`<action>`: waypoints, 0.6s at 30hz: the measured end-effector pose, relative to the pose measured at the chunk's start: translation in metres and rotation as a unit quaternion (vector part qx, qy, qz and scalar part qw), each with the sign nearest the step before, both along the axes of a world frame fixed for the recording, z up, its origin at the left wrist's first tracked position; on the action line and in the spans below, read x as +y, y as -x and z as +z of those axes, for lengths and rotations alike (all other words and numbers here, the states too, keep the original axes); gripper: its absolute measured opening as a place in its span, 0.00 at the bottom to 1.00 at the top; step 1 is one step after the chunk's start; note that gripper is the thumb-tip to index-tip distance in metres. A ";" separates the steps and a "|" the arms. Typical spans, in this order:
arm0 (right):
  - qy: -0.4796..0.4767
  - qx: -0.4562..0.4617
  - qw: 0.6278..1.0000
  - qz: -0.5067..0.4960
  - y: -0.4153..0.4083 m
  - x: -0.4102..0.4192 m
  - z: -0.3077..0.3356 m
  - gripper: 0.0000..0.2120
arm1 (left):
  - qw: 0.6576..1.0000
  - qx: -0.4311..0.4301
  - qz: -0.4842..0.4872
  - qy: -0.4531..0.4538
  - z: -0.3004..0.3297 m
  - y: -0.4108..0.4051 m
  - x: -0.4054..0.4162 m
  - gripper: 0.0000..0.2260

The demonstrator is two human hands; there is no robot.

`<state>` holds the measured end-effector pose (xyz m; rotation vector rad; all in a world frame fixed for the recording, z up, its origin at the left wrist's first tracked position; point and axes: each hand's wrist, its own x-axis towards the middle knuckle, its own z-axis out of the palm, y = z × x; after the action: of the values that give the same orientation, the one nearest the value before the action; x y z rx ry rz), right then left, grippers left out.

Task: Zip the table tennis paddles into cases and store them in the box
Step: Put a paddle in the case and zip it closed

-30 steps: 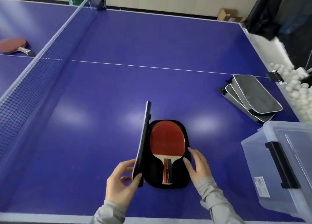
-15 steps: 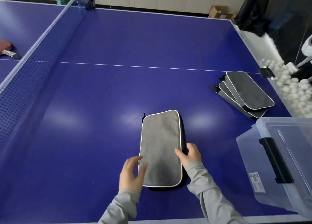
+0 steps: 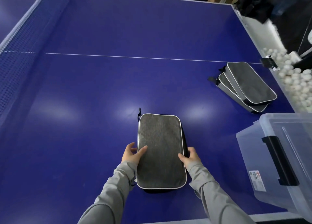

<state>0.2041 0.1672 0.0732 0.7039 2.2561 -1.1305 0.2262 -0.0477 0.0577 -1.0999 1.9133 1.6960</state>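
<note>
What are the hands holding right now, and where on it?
Both hold the gray paddle case: left hand grips its left long edge, right hand its right long edge, near the middle.

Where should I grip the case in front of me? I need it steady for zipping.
Grip the case by its long side edges near the close end, as the left hand and right hand do. It lies flat and lengthwise, so coming from both sides probably steadies it best.
</note>
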 end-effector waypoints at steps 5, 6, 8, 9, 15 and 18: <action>0.046 -0.009 0.999 0.001 0.002 0.004 -0.003 0.25 | 0.999 -0.028 -0.021 0.042 -0.005 0.010 0.003 0.26; 0.054 -0.014 0.998 0.005 0.003 0.004 -0.004 0.25 | 0.998 -0.029 -0.021 0.047 -0.006 0.012 0.003 0.25; 0.062 -0.016 0.998 0.018 0.005 0.005 -0.005 0.24 | 0.999 -0.026 -0.019 0.039 -0.009 0.014 0.002 0.25; 0.064 -0.014 0.998 0.024 0.006 0.005 -0.005 0.23 | 0.999 -0.023 -0.018 0.027 -0.010 0.015 0.001 0.25; 0.074 0.029 0.997 0.020 0.005 0.015 -0.002 0.20 | 0.998 0.000 -0.030 -0.058 -0.007 0.015 0.008 0.21; 0.084 0.037 0.995 0.027 0.003 0.022 -0.002 0.22 | 0.995 0.012 -0.028 -0.098 -0.002 0.010 0.012 0.20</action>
<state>0.2006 0.1893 0.0712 0.5390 2.1936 -1.3217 0.2162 -0.0357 0.0558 -0.9465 1.7301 1.8295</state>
